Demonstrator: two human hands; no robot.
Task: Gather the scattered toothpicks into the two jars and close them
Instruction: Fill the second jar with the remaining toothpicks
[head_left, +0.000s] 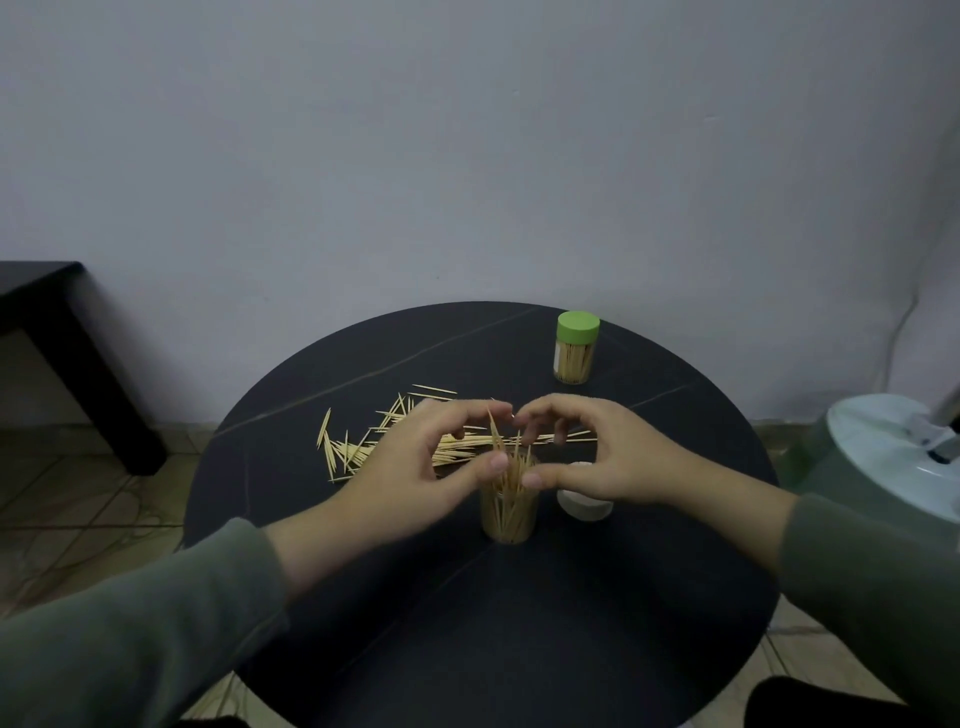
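Note:
An open clear jar (509, 512) stands near the middle of the round black table (467, 623), with toothpicks sticking up out of its mouth. My left hand (415, 467) and my right hand (597, 457) curve around the jar's top from either side, fingers arched, thumbs touching the upright toothpicks. Loose toothpicks (358, 447) lie scattered on the table behind and to the left of my hands. A white lid (584, 506) lies just right of the open jar, partly under my right hand. A second jar (575, 348), full and capped with a green lid, stands at the far right.
A dark side table (62, 338) stands on the tiled floor at the left. A pale green and white appliance (883, 457) sits at the right edge, close to the round table. A plain wall is behind.

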